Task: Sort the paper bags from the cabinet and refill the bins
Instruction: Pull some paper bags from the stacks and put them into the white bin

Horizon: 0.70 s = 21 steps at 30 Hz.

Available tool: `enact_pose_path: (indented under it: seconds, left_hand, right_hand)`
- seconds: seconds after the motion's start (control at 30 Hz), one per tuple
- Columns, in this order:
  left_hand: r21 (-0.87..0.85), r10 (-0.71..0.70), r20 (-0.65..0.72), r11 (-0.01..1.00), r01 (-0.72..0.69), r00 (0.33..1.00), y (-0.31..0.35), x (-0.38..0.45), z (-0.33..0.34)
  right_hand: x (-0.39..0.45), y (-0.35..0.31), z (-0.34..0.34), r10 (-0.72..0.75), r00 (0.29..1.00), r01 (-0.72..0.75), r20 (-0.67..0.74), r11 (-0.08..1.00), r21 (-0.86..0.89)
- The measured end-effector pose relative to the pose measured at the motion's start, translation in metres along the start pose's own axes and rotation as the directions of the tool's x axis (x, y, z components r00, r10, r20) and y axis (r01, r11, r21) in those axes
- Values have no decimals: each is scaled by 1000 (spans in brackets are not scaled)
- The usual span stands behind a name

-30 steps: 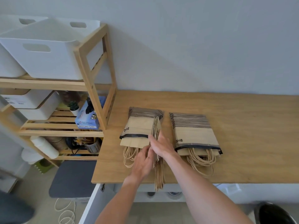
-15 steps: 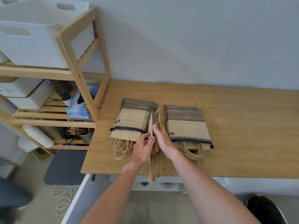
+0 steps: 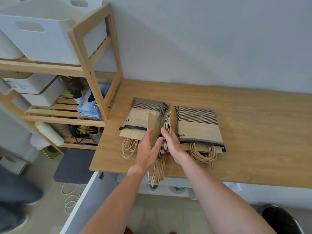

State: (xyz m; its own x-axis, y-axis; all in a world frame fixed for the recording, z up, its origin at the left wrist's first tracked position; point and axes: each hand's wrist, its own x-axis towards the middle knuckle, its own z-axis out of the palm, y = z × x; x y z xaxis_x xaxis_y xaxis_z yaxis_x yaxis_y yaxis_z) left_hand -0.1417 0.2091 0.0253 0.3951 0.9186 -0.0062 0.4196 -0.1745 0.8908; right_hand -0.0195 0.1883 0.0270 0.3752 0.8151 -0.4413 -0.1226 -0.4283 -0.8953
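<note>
On the light wooden countertop [image 3: 244, 132] lie two flat piles of brown kraft paper bags with dark striped bands, a left pile [image 3: 140, 119] and a right pile [image 3: 197, 127]. Handles point toward the person, long axes run near-to-far.

Between the piles stands an on-edge sheaf of the same brown paper bags [image 3: 166, 132]. Its long axis also runs near-to-far, and its twisted-cord handles hang past the counter's front edge.

Right hand [image 3: 173, 146]: fingers flat against the sheaf's right face, steadying it, not wrapped around.

Left hand [image 3: 148, 149]: fingers spread, peeling a single plain brown paper bag [image 3: 153, 125] off the sheaf's left face; that bag leans left over the left pile. Whether a thumb pinches it I cannot tell.

Key relation: the peeled bag sits directly ahead of the left hand, tilting toward the left pile, so the left hand is nearer. Likely next step is laying it flat there. The white plastic bins [image 3: 42, 36] on the wooden shelf unit [image 3: 94, 68] sit well apart, up and to the left.
</note>
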Motion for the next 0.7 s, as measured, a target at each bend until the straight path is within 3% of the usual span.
enact_pose_path:
  seconds: [0.1,0.37,0.5,0.7]
  left_hand:
    - [-8,-6,-32,1000,6,999,-2,-4,2]
    - [96,167,-10,982,-165,986,8,0,2]
    - [105,149,-22,984,-146,989,5,-1,5]
    - [125,150,100,979,-162,984,1,-7,10]
  right_hand:
    - [-2,1,0,1,1000,-1,16,1000,11]
    - [-5,5,0,-8,1000,8,-2,1000,11]
    - [-5,4,-6,27,1000,-27,2,1000,-4]
    - [-16,0,-8,41,999,-42,23,999,25]
